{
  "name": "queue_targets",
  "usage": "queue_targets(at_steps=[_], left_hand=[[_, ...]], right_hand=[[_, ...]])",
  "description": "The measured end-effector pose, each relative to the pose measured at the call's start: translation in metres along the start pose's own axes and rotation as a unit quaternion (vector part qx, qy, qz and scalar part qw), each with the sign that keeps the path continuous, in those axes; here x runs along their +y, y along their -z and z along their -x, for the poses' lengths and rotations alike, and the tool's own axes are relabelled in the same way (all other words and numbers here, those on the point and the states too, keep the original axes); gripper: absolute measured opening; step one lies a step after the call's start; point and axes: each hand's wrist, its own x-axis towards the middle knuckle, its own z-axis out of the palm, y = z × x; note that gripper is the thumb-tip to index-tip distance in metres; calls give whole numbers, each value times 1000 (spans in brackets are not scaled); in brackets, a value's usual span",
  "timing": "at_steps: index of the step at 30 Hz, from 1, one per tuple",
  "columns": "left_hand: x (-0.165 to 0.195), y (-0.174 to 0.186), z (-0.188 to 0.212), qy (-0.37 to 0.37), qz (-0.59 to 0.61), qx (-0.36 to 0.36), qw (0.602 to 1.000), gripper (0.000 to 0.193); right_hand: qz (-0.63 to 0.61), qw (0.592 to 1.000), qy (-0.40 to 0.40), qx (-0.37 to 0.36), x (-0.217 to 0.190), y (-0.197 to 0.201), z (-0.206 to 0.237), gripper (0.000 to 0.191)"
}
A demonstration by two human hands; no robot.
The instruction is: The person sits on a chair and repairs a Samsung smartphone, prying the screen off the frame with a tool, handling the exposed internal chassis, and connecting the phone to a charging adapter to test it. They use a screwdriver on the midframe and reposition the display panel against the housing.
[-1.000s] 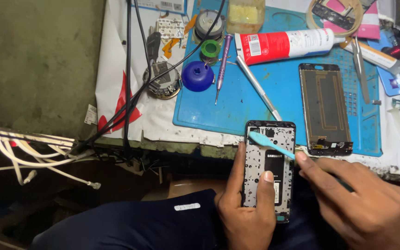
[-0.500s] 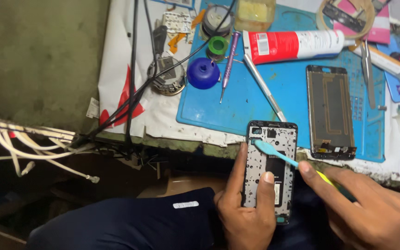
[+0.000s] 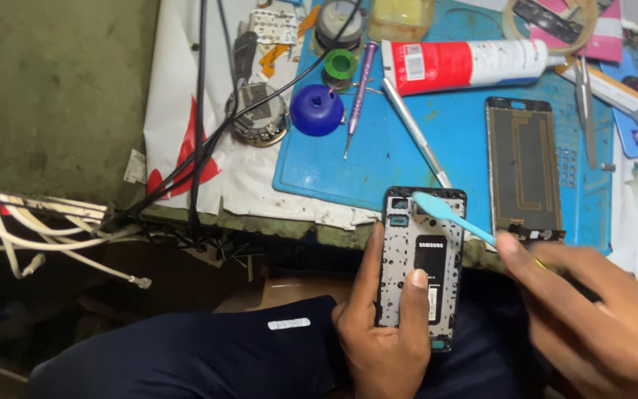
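**Pry tool creeps to the phone's top edge**

The left hand [image 3: 385,336] grips the opened phone [image 3: 421,266] (held over the lap, at the counter [image 3: 208,185] edge). The right hand [image 3: 599,310] pinches a teal pry tool [image 3: 452,218]; its tip has shifted slightly toward the upper frame, probably probing a seam.

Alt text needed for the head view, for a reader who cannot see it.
The left hand holds an opened black phone with its inner frame exposed, while the right hand presses a light blue plastic pry tool to its top edge. Behind lie a blue work mat and a red-and-white tube.
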Motion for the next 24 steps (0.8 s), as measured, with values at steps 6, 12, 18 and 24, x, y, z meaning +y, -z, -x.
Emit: queue_targets(at_steps=[6, 12, 18, 24], left_hand=[[-3, -1, 1, -22, 9, -1, 1000, 56], [-8, -2, 1, 0, 2, 3, 1000, 56], [-11, -5, -1, -36, -1, 16, 999, 55], [-11, -4, -3, -37, 22, 6, 999, 56]], right_hand=[[-118, 993, 10, -2, -5, -11, 8, 50], [-124, 991, -44, 18, -11, -10, -6, 53], [-139, 990, 26, 27, -7, -13, -6, 43], [-153, 987, -44, 18, 4, -2, -3, 36]])
